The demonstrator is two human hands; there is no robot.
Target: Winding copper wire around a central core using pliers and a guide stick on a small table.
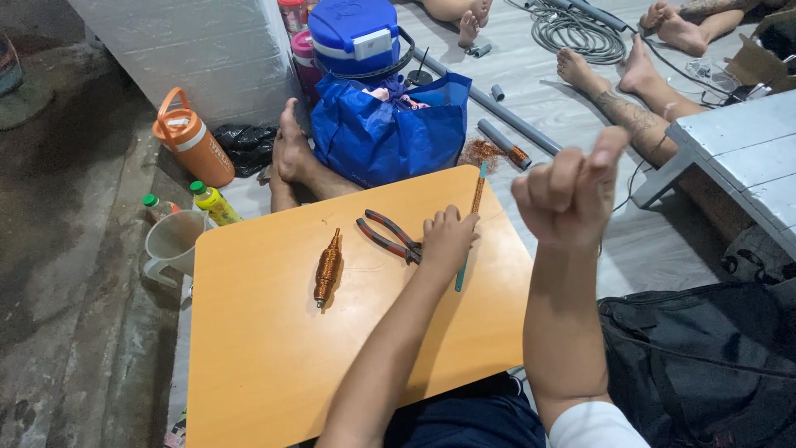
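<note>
Left hand [446, 241] on copper-wound rod [475, 209]

- Floor [531, 91]: grey planks on the right; bare, stained concrete [66, 249] on the left.
- White panel [191, 50] leans at top left.
- Orange board [274, 348] in the middle as a low tabletop.
- Grey bench [738, 149] at right.
- Light: even, soft shadows.

An orange jug [192, 139], blue bag [388, 133] and grey pipes [497, 112] sit on the floor.
</note>
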